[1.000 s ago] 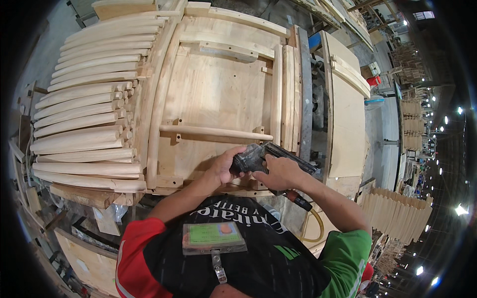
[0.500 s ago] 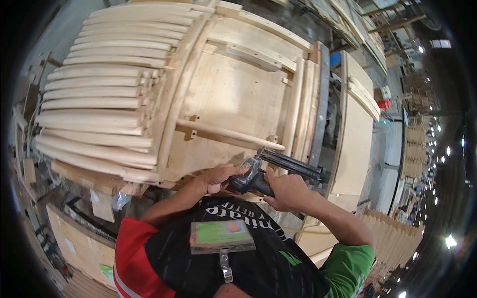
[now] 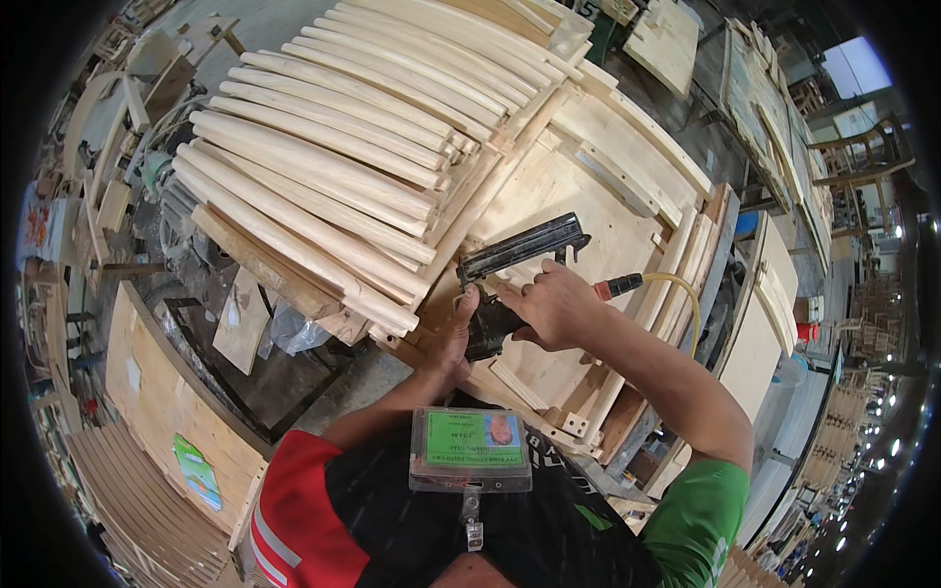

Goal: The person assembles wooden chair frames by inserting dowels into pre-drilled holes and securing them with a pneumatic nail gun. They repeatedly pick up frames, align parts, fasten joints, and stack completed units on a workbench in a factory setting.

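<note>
A black pneumatic nail gun (image 3: pixel 520 245) is held between my two hands, over the near part of a pale wooden frame (image 3: pixel 549 186). My right hand (image 3: pixel 557 306) is wrapped round its handle, partly hiding it. At the tool's left side, my left hand (image 3: pixel 454 338) grips the body with the thumb up; most of its fingers are hidden. The long magazine slants up to the right, beyond my right knuckles. A yellow air hose (image 3: pixel 691 294) runs from a red and black coupling (image 3: pixel 619 286) beside my right wrist.
Many curved wooden slats (image 3: pixel 323 186) lie in a row on the left. A dark metal rail (image 3: pixel 725 235) edges the right side of the frame, with a wooden panel (image 3: pixel 755 333) beyond it. A large board (image 3: pixel 176 392) leans at lower left, near a clear plastic bag (image 3: pixel 294 328).
The nail gun has turned, its magazine now slanting up to the right rather than down to the right. The yellow hose has come into sight. My view has shifted, showing more of the left side.
</note>
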Tool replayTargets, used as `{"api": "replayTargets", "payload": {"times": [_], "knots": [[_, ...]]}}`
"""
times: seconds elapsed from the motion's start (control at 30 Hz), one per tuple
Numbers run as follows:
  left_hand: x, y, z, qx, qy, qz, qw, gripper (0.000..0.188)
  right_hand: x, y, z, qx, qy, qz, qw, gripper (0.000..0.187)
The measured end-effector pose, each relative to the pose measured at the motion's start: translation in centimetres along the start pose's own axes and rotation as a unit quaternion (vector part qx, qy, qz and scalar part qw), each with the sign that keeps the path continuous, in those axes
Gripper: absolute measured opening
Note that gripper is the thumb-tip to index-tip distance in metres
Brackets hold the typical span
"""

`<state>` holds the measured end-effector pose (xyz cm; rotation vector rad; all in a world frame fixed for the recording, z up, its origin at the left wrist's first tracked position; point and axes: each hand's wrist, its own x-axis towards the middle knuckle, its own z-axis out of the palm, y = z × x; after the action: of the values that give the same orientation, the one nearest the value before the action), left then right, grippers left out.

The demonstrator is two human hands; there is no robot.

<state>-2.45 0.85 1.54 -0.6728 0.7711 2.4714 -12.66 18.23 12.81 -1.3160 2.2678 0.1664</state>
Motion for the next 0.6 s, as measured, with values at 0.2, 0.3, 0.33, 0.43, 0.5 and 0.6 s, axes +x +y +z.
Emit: {"api": "replayTargets", "payload": {"times": [0.2, 0.3, 0.33, 0.43, 0.5, 0.6], "knots": [[1.2, 0.8, 0.5, -0.012, -0.004, 0.016, 1.000, 0.057, 1.0, 0.7, 0.3, -0.033, 0.030, -0.007, 0.999, 0.082], [2.2, 0.1, -1.5, -0.004, 0.009, 0.004, 1.000, 0.051, 1.0, 0.3, 0.6, -0.031, 0.025, 0.001, 0.999, 0.079], [2.2, 0.1, -1.8, 0.006, 0.013, 0.000, 1.000, 0.051, 1.0, 0.2, 0.8, -0.031, 0.030, 0.002, 0.999, 0.077], [2.7, -0.3, -2.1, 0.012, 0.053, -0.020, 0.998, 0.051, 1.0, 0.3, 1.0, -0.035, 0.015, -0.010, 0.999, 0.069], [2.8, -0.4, -2.0, 0.005, 0.077, -0.025, 0.997, 0.051, 0.9, 0.2, 0.9, -0.039, 0.008, -0.016, 0.999, 0.067], [2.1, -0.1, -1.4, 0.011, 0.069, -0.026, 0.997, 0.049, -0.2, -0.4, 1.6, -0.019, 0.027, 0.011, 0.999, 0.072]]}}
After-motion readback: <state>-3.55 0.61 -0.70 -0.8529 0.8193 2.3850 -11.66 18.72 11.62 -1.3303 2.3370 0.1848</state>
